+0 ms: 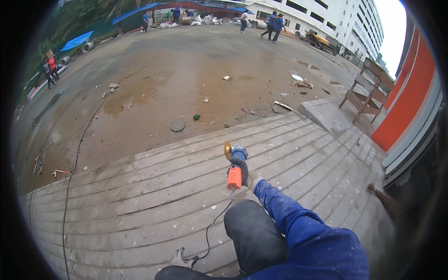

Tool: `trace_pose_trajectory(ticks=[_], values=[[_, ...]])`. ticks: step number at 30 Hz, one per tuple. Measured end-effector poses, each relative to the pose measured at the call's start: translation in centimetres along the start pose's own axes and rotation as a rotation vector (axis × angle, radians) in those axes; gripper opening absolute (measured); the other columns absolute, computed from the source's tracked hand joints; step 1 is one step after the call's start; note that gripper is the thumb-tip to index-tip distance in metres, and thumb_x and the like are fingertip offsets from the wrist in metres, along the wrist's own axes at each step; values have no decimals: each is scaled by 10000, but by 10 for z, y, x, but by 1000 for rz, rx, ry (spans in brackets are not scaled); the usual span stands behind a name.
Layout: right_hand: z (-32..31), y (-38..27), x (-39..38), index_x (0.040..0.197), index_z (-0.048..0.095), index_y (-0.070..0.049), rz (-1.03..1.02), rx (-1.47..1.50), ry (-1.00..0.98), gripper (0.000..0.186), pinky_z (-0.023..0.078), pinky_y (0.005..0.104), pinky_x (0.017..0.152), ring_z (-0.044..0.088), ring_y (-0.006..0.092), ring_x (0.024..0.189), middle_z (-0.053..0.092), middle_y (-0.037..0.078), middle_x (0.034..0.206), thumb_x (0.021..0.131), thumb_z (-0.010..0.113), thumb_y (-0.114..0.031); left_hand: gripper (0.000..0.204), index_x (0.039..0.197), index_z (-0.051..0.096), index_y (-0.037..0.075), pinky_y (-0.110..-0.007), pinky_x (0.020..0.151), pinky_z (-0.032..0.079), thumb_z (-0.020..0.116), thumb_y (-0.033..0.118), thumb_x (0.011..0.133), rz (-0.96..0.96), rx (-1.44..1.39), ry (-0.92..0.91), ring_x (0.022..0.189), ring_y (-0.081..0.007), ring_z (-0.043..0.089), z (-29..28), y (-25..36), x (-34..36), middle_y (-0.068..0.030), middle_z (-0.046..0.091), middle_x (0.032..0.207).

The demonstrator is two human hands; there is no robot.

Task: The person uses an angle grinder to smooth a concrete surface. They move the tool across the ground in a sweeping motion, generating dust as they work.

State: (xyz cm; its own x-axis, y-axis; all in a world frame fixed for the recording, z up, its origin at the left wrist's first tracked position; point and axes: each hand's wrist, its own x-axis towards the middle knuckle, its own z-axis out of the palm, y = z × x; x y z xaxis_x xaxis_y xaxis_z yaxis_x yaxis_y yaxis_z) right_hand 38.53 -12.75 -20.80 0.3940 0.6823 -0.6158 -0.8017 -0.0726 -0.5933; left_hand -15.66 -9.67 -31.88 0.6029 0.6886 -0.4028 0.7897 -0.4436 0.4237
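Note:
My right hand [240, 168], in a dark-palmed glove, is wrapped round an angle grinder [234, 176] with an orange rear body and a blue front. The grinder's round gold-brown disc [227, 150] points away from me, held above the grooved concrete ramp [154, 205]. From its back end a dark power cord [208, 233] curves down toward my left side. Low in the picture, beside my knee, my left hand [180, 258] in a pale glove with dark fingers is closed on the cord; part of this hand is hidden.
Muddy wet ground [140, 102] with scattered debris lies past the ramp. A long thin cable [88, 126] crosses on the left. To the right stand a wooden frame [371, 91], an orange wall [403, 98] and a broom [381, 198]. Several people walk far off.

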Motion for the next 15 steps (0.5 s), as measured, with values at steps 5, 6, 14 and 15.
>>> trace_pose_trajectory(ticks=[5,6,14,15], values=[[-45,11,40,995,635,-65,51,54,6,361,617,452,638,695,278,665,667,87,799,860,839,-330,853,1511,533,27,-527,1130,471,850,433,831,65,291,0,1367,-430,572,62,51,43,-272,584,1463],[-49,12,49,993,636,-66,62,67,0,362,617,452,640,694,278,663,667,86,797,858,839,-333,859,1514,530,28,-529,1132,468,849,437,829,46,291,7,1373,-430,567,54,64,57,-271,580,1468],[-78,-4,85,975,644,-77,48,108,-63,370,623,453,657,690,274,650,671,76,782,849,843,-362,905,1535,509,38,-545,1151,443,843,469,813,-80,263,-3,1422,-434,520,50,76,66,-266,549,1510],[-81,-15,78,973,645,-78,22,125,-80,371,624,454,659,689,274,648,672,75,780,848,843,-366,911,1538,506,39,-547,1153,440,843,473,811,-96,244,-4,1428,-434,514,50,70,51,-265,545,1515]])
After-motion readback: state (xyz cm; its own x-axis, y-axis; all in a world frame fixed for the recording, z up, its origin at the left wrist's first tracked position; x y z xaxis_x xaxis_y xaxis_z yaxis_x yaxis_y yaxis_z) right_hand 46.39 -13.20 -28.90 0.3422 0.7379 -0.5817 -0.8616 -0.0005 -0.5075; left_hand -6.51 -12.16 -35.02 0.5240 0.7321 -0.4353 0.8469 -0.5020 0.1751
